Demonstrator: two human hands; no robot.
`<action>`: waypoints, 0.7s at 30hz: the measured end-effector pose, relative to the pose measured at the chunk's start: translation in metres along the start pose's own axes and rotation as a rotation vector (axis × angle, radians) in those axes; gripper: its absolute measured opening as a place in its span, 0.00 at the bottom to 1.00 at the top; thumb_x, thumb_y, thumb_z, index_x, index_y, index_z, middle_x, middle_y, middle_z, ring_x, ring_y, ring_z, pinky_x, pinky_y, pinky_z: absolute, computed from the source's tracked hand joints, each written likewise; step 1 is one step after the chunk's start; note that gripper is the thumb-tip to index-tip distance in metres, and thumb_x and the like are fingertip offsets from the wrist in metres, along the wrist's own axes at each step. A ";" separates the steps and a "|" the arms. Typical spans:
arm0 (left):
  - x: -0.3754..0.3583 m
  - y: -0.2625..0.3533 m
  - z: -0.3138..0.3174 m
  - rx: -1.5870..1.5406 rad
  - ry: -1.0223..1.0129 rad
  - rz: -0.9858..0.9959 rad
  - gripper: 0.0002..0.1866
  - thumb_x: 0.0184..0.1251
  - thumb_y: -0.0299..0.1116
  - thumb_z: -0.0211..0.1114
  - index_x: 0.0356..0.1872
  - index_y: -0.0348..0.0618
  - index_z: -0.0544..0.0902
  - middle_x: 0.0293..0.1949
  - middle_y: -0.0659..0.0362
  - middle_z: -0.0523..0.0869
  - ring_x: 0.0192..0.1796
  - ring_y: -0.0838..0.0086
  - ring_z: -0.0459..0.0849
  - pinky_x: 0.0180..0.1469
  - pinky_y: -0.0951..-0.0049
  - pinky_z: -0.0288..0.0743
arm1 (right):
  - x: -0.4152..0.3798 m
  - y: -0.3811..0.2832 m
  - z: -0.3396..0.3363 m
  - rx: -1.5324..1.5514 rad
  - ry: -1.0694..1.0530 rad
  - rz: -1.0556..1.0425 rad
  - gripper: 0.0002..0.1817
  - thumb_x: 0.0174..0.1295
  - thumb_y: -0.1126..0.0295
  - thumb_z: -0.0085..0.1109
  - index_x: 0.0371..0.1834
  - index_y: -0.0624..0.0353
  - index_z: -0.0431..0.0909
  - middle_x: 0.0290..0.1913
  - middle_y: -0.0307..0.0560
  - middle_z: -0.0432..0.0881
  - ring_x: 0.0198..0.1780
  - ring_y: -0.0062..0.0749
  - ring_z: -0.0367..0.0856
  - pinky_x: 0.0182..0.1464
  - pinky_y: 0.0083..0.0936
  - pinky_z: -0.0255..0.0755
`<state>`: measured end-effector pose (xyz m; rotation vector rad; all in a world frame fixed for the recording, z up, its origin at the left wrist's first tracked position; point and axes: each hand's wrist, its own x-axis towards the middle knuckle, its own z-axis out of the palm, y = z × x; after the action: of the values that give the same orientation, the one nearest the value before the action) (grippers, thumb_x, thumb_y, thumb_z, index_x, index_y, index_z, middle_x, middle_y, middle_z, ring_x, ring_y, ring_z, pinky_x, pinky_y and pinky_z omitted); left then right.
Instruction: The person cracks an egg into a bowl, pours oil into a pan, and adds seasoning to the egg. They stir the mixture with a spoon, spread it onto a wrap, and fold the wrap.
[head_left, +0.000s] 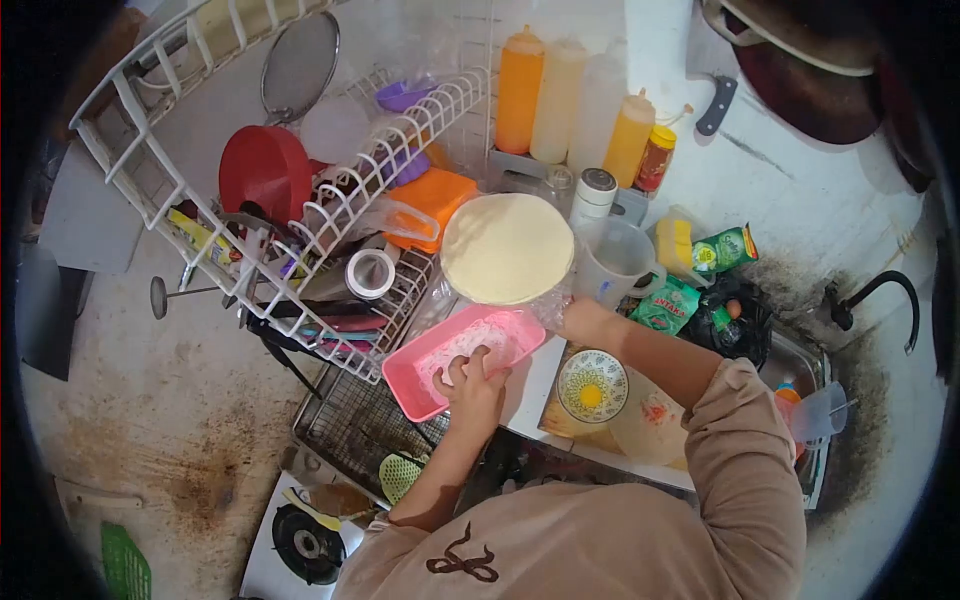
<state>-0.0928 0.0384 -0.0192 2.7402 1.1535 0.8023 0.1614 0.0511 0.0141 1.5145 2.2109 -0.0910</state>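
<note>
"White bench (523,394), crowded with things along the wall edge; where are your hands?"

"My left hand (474,402) is over the pink tub (405,388), fingers bent and spread above the white powder (490,340), gripping nothing that I can see. Whether the tips touch the powder, I can't tell."

"And the right?"

"My right hand (580,320) is at the clear plastic (548,306), just beside the stack of round sheets (508,248). Its fingers are hidden, so I can't say if they're pinching anything."

"How does the tub sit?"

"Slantwise at the bench's left edge. Its near-left corner seems to jut out over the mesh tray (350,408), though I can't see what bears it. That's my worry: if I pressed on that end, it might tip and spill powder into the mesh."

"Anything else?"

"A hard tug on the plastic could drag the stack against the tub. And the patterned bowl (573,376), with a yolk (591,397) in it, stands on the wooden board (556,418) toward the bench's near edge. My right arm (665,350) reaches past it, so pulling back low could knock it over."
</note>
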 end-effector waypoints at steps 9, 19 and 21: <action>-0.002 0.035 -0.029 -0.528 0.053 0.016 0.16 0.47 0.28 0.66 0.41 0.51 0.82 0.53 0.56 0.72 0.54 0.60 0.67 0.59 0.58 0.56 | -0.121 0.000 0.017 -0.096 0.968 -0.013 0.05 0.50 0.72 0.56 0.31 0.57 0.75 0.36 0.45 0.78 0.31 0.31 0.78 0.28 0.26 0.75; 0.019 0.139 -0.026 -1.525 -0.142 0.325 0.59 0.36 0.41 0.80 0.68 0.40 0.49 0.64 0.49 0.63 0.68 0.62 0.60 0.66 0.63 0.53 | -0.218 -0.117 0.002 2.812 0.914 0.496 0.04 0.56 0.73 0.52 0.30 0.49 0.69 0.20 0.31 0.69 0.20 0.21 0.69 0.23 0.15 0.64; 0.020 0.160 -0.028 -1.570 -0.176 0.338 0.58 0.35 0.39 0.80 0.68 0.40 0.50 0.63 0.49 0.64 0.67 0.62 0.61 0.66 0.63 0.53 | -0.223 -0.121 0.018 2.787 0.651 0.209 0.04 0.58 0.71 0.52 0.34 0.49 0.69 0.24 0.33 0.71 0.24 0.21 0.72 0.24 0.16 0.67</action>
<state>0.0091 -0.0671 0.0541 1.5305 -0.1393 0.8627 0.1236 -0.1953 0.0634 -0.8078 -0.1996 1.4319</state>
